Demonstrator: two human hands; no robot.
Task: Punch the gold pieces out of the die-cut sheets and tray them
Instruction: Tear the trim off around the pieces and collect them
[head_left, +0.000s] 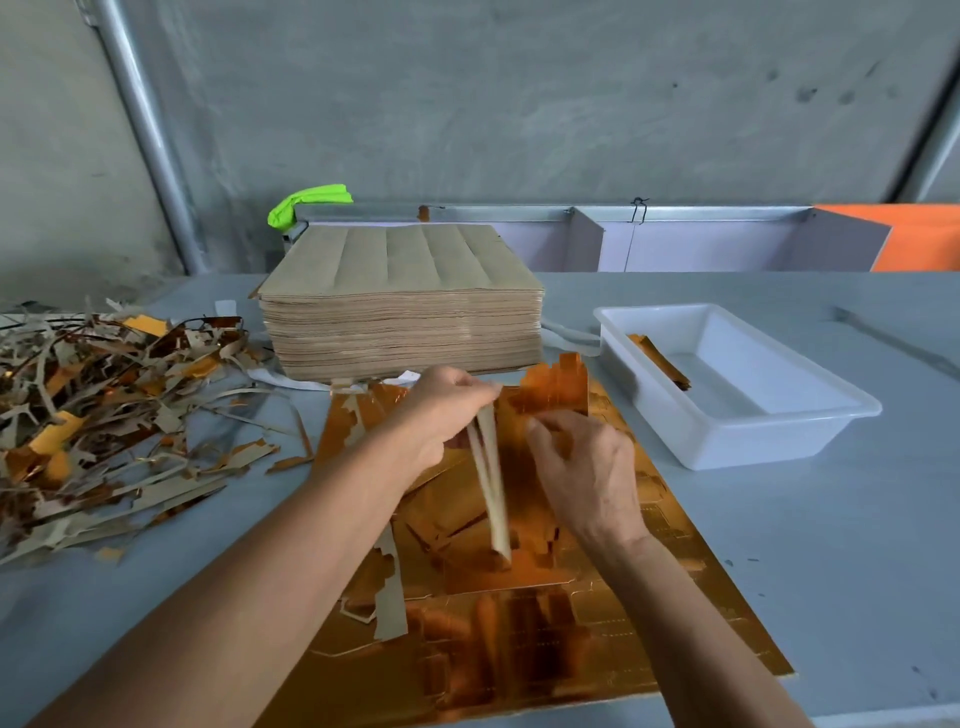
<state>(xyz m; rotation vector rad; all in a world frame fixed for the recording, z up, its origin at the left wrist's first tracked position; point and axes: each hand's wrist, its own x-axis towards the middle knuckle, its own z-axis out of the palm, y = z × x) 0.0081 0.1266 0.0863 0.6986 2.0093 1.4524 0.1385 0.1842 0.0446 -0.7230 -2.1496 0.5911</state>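
A shiny gold die-cut sheet lies flat on the table in front of me, with loose punched gold pieces on top of it. My left hand pinches the top of a long pale waste strip that hangs down over the sheet. My right hand grips a gold piece that stands up behind its fingers. A white plastic tray sits to the right, holding a few gold pieces against its left wall.
A thick stack of brown-backed sheets stands behind my hands. A heap of torn waste strips covers the table's left side. A green cloth and metal-framed dividers lie along the back wall.
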